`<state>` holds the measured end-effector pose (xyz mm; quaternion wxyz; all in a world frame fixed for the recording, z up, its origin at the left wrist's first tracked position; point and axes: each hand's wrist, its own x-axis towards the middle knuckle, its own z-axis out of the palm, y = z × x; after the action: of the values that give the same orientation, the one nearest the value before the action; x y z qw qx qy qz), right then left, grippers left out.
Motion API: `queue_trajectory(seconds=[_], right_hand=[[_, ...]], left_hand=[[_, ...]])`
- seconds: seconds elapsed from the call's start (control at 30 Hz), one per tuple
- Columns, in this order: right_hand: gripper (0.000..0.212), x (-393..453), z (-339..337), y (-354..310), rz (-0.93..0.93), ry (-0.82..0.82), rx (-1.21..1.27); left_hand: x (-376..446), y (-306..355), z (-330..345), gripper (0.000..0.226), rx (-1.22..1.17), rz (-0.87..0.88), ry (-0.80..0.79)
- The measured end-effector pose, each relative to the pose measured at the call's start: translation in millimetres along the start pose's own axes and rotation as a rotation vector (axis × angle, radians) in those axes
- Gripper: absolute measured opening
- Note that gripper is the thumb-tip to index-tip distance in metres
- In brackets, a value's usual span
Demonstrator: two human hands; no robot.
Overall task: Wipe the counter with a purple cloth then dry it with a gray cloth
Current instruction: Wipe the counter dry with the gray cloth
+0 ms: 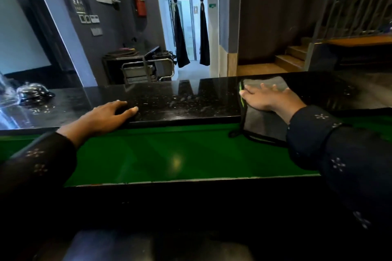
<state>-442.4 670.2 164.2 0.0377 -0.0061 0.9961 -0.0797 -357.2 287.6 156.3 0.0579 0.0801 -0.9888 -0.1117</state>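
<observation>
Drying looks underway, I judge: my right hand [270, 99] presses flat on the gray cloth [263, 99] at the worktop's [169, 99] right end, left hand [106, 114] resting bare left of it, streaks between, purple cloth unseen.

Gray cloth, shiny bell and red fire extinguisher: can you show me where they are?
gray cloth [257, 117]: head view, on its near part hanging over the counter edge.
bell [31, 90]: head view, on its shiny dome.
fire extinguisher [140, 0]: head view, on its red body.
</observation>
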Motion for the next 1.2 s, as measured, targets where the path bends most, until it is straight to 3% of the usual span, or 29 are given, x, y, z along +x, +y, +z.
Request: queue_trajectory(seconds=[0.13,0.27,0.57,0.73,0.9,1.03,1.2], right_hand=[[0.062,-15,16,-53,-0.182,-0.021,-0.038],[0.057,-38,29,-60,-0.321,0.022,-0.084],[0.061,13,22,-110,-0.194,-0.029,-0.030],[0.062,-9,36,-189,-0.339,-0.061,-0.044],[0.058,-43,48,-188,-0.524,-0.044,-0.070],[0.057,-30,42,-196,-0.445,-0.062,-0.061],[0.063,-1,48,-256,-0.324,-0.060,-0.038]], left_hand=[[2,-9,8,0.080,0.113,0.039,0.056],[6,-14,14,0.077,0.142,0.052,0.098],[8,-14,18,0.072,0.145,0.059,0.169],[7,-20,15,0.073,0.112,0.079,0.106],[11,-48,-2,0.066,0.011,0.178,-0.010],[7,-110,-16,0.064,0.042,0.113,-0.023],[7,-149,-26,0.074,0.045,0.089,-0.053]])
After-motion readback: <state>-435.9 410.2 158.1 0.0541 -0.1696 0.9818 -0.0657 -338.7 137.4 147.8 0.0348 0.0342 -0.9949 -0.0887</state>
